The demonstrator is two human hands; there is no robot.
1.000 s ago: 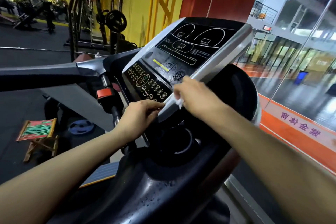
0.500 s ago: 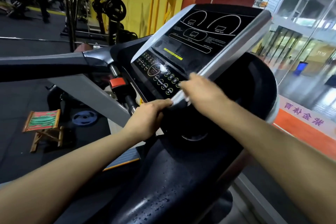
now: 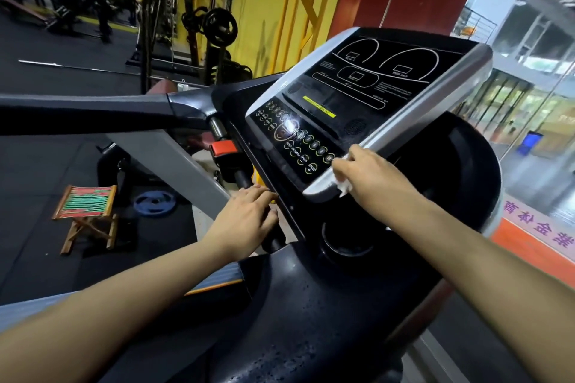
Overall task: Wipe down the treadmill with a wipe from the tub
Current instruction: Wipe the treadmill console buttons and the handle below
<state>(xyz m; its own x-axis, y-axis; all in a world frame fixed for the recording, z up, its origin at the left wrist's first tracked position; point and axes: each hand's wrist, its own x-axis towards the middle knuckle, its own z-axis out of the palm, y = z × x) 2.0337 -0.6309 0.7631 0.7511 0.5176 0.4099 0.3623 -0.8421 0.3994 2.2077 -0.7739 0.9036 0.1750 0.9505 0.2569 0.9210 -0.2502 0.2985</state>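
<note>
R hand (image 3: pixel 376 177) pinches the wipe (image 3: pixel 344 186) w/ curled fingers, pressed on the near corner of the console's silver rail (image 3: pixel 426 102). That rail runs long up and away to the right from the hand, so the stroke likely follows it; R is the nearer hand. L hand (image 3: pixel 245 218) holds nothing, fingers fairly straight, resting at the console's (image 3: pixel 342 102) lower left edge. Tub not in view. Black deck (image 3: pixel 295 336) below shows droplets. Gym room: folding stool (image 3: pixel 87 211) and weight plate (image 3: pixel 154 203) on dark floor to the left.
</note>
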